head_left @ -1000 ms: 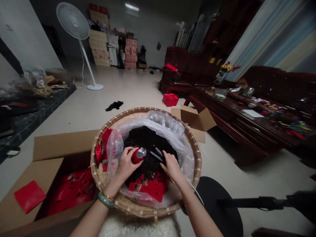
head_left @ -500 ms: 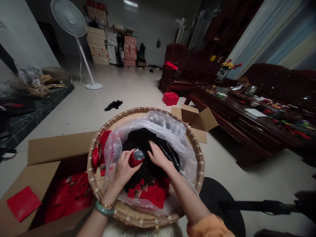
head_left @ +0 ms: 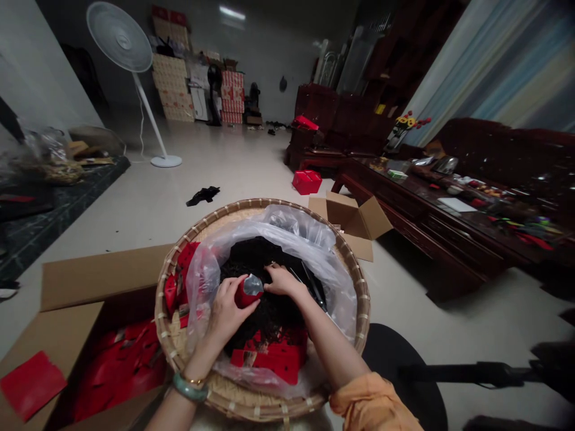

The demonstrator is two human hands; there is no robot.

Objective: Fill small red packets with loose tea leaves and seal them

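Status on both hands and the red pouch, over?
Left hand gripping red pouch, silver lining showing. Right hand at dark heap, grip unclear. Slim tool lying beside right hand.

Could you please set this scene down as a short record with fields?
Left hand: holds a small red packet, silvery opening showing
Right hand: fingers at the dark shreds, beside the packet; grip unclear
Container: round woven basket, holding a translucent plastic bag
In the bag: dark shreds, red pieces
Left of basket: open cardboard box, red pieces inside
Floor beyond: white fan
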